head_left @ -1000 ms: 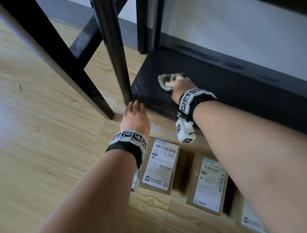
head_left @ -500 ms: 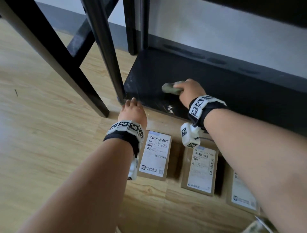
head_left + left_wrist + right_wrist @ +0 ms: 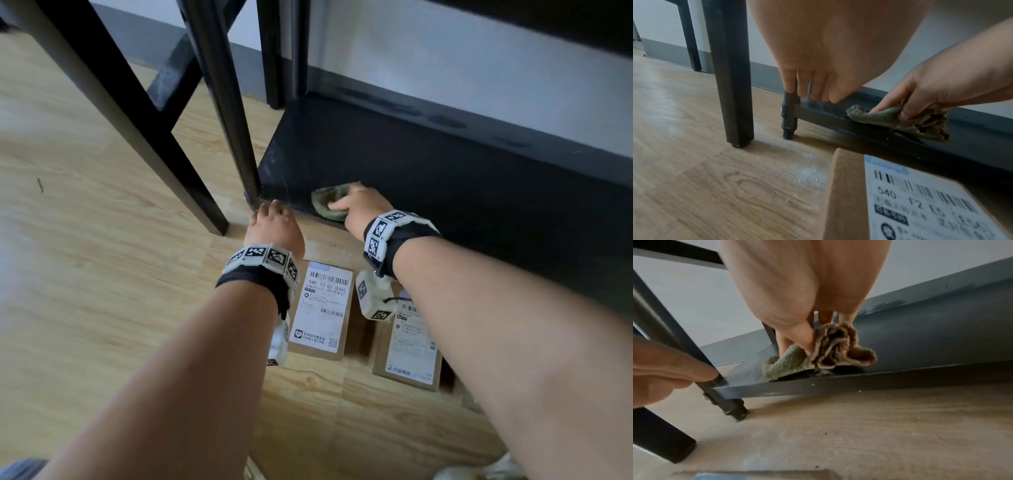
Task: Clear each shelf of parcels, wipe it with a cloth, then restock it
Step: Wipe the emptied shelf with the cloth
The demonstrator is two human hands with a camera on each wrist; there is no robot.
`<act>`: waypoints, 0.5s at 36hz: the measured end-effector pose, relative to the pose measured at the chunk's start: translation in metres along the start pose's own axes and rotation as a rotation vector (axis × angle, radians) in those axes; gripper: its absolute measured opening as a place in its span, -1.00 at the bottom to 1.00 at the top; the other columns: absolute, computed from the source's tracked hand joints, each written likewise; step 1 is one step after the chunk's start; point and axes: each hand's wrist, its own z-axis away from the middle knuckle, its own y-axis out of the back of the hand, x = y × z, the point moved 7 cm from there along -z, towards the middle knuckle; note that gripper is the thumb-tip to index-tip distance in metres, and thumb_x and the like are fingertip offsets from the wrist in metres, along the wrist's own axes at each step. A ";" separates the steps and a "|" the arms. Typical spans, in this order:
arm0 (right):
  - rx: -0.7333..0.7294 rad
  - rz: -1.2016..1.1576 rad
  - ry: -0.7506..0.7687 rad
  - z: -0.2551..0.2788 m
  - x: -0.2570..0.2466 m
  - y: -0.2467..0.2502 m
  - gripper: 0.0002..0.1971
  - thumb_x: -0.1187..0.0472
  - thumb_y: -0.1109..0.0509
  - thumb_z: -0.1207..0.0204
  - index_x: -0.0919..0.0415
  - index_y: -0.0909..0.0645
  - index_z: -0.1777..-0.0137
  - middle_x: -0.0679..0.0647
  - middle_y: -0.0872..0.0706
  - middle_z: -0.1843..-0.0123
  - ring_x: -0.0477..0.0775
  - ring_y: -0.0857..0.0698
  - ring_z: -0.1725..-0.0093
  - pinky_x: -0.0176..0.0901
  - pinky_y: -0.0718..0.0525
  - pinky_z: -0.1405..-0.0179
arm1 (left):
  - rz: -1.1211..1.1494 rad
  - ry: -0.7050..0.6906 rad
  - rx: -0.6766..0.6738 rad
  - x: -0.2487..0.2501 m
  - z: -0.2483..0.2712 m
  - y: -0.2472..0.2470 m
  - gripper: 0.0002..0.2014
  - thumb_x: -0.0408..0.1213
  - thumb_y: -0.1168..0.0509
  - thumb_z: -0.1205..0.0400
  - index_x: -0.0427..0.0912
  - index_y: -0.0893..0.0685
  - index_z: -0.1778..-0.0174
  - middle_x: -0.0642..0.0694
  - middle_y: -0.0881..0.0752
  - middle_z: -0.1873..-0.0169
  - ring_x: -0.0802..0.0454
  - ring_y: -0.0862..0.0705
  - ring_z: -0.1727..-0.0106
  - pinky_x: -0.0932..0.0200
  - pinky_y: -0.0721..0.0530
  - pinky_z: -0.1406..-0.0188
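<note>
Wiping in progress at the bottom shelf (image 3: 428, 178), front edge near its left corner. Right hand (image 3: 363, 209) pinches the bunched green cloth (image 3: 325, 202), thumb and fingers curled into its folds, pressing it flat on the dark board. Left hand (image 3: 274, 229), fingers straight and together, rests its tips on the shelf corner by the post (image 3: 222, 96), at nine o'clock of the cloth. Parcels (image 3: 322, 308) lie on the floor at six o'clock. Cloth looks soft, light, limp; best gripped wadded at the centre. Parcels look flat, stiff; take by the long edges.
</note>
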 end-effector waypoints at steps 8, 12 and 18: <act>0.160 0.173 -0.153 0.021 0.046 0.028 -0.63 0.24 -0.35 -0.49 0.08 -0.65 -0.30 0.16 -0.49 -0.37 0.27 -0.61 -0.27 -0.09 -0.59 -0.06 | -0.009 -0.016 -0.021 0.000 0.007 -0.001 -0.43 -0.48 -0.04 -0.55 -0.31 -0.26 -0.55 -0.18 -0.31 -0.53 -0.14 -0.21 -0.57 -0.03 -0.22 -0.57; 0.083 0.270 -0.237 0.025 0.054 0.015 -0.67 0.18 -0.40 -0.46 0.25 -0.66 -0.21 0.18 -0.55 -0.28 0.28 -0.66 -0.17 -0.11 -0.50 0.14 | -0.015 -0.026 -0.024 -0.003 0.007 -0.003 -0.42 -0.48 -0.03 -0.57 -0.30 -0.22 -0.58 -0.19 -0.25 -0.58 -0.14 -0.17 -0.60 -0.04 -0.19 -0.59; 0.079 0.126 -0.152 0.020 0.006 0.001 -0.92 0.24 -0.34 -0.51 0.19 -0.65 0.09 0.15 -0.66 -0.11 0.25 -0.71 -0.11 -0.12 -0.61 0.02 | -0.039 0.005 -0.027 -0.019 0.003 -0.006 -0.41 -0.49 -0.03 -0.57 -0.30 -0.21 -0.59 -0.18 -0.25 -0.59 -0.14 -0.18 -0.59 -0.04 -0.21 -0.59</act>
